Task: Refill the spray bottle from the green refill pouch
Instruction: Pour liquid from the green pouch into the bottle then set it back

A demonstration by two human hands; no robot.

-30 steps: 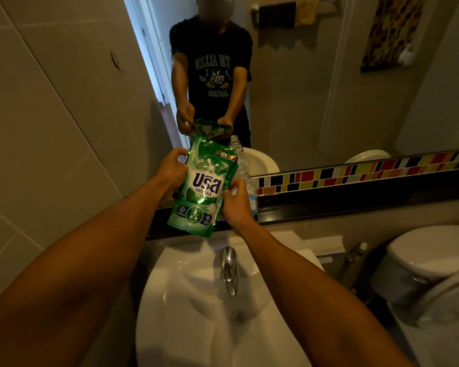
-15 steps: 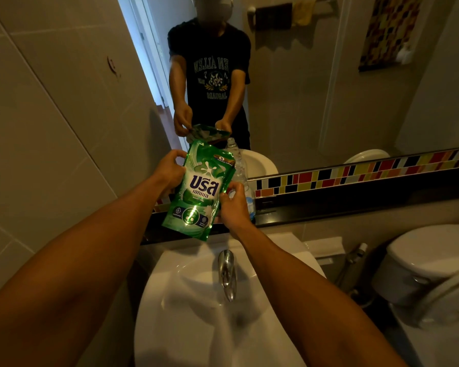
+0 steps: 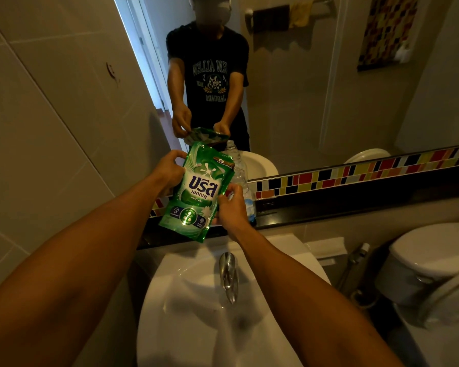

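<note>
I hold a green refill pouch (image 3: 199,192) with white lettering upright over the back of the sink, tilted slightly to the right. My left hand (image 3: 170,170) grips its upper left edge. My right hand (image 3: 229,207) grips its lower right side. Behind the pouch, on the black ledge, stands a clear plastic bottle (image 3: 240,170) with an open neck and no sprayer head on it; the pouch and my right hand hide most of it. The pouch's top corner lies close to the bottle's neck.
A white sink (image 3: 186,313) with a chrome tap (image 3: 229,274) lies below my hands. The black ledge (image 3: 329,205) runs under a mirror with a coloured tile strip (image 3: 355,174). A white toilet (image 3: 435,263) stands at the right. A tiled wall closes the left side.
The pouch has been raised slightly and both hands have shifted with it; my grip on it is unchanged.
</note>
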